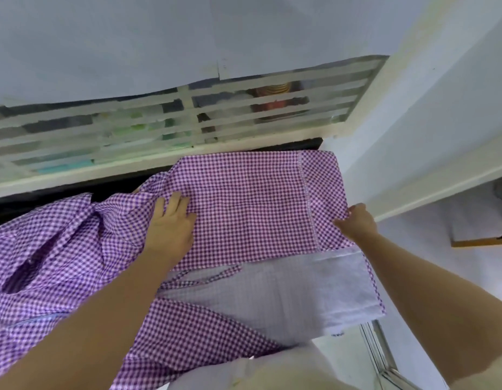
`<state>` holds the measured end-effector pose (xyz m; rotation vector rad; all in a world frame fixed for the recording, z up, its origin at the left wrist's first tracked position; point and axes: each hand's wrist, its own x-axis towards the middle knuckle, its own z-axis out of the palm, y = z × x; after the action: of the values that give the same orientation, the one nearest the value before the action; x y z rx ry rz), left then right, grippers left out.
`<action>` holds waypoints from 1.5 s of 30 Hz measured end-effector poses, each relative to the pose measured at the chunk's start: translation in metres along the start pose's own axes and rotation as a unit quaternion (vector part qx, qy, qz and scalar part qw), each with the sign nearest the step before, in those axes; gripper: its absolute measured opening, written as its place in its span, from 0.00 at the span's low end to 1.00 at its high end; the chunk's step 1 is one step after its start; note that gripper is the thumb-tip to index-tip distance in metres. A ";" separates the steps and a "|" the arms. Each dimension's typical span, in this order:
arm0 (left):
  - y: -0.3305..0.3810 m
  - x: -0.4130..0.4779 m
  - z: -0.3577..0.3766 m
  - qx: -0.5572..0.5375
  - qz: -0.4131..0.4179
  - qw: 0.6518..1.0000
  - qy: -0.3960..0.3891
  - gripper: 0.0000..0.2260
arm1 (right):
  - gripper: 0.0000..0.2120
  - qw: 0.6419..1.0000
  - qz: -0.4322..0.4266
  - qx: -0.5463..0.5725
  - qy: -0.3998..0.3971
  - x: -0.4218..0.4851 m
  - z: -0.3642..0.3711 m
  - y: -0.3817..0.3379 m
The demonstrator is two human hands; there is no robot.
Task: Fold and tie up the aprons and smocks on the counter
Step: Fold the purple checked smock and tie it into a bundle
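My L hand (171, 220) presses flat mid purple gingham cotton smock (244, 192) lying crosswise; R hand (356, 222) pinches its right edge.

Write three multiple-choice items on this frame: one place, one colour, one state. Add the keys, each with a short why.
1. Where is the left hand?
A. flat on top of the gingham smock
B. raised clear of the cloth
C. tucked under the cloth

2. What colours make up the gingham smock's check?
A. red and white
B. purple and white
C. green and yellow

3. What is the right hand doing?
A. hanging idle
B. lying flat with fingers spread
C. pinching the gingham smock's right edge

Answers:
1 A: its straight fingers lie on the checked cloth.
2 B: small purple and white squares cover the cloth.
3 C: its fingers are closed on the edge, just beyond the stitched seam.
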<state>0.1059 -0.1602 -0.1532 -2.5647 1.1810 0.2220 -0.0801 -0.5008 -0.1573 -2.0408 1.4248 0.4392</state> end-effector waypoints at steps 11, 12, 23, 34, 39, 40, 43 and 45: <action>0.050 0.016 0.004 -0.087 -0.005 0.992 -0.095 0.25 | 0.24 0.994 0.022 0.024 -0.101 0.047 -0.016 0.031; 0.050 0.017 0.004 -0.105 -0.017 0.989 -0.098 0.25 | 0.28 0.989 0.040 0.052 -0.135 0.052 -0.013 0.033; 0.025 -0.023 0.004 -0.249 0.074 0.952 -0.164 0.14 | 0.14 0.983 -0.169 0.057 0.050 0.022 -0.003 -0.013; 0.033 -0.073 0.035 -0.185 0.227 0.934 -0.204 0.11 | 0.08 0.952 -0.171 0.037 -0.252 -0.051 0.057 -0.041; 0.027 -0.084 0.047 -0.282 0.171 0.936 -0.127 0.08 | 0.12 0.881 -0.148 0.093 -0.439 -0.125 0.090 -0.037; 0.024 -0.084 0.049 -0.292 0.166 0.935 -0.118 0.07 | 0.14 0.876 -0.151 0.090 -0.450 -0.140 0.101 -0.036; 0.019 -0.087 0.055 -0.305 0.172 0.932 -0.095 0.07 | 0.21 0.890 -0.188 0.013 -0.415 -0.183 0.136 -0.029; 0.017 -0.089 0.059 -0.304 0.187 0.931 -0.079 0.08 | 0.26 0.894 -0.196 -0.071 -0.396 -0.198 0.151 -0.014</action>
<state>0.0342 -0.0868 -0.1887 -2.6964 1.7421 1.0051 -0.1293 -0.2563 -0.1538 -1.8442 0.4875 1.0638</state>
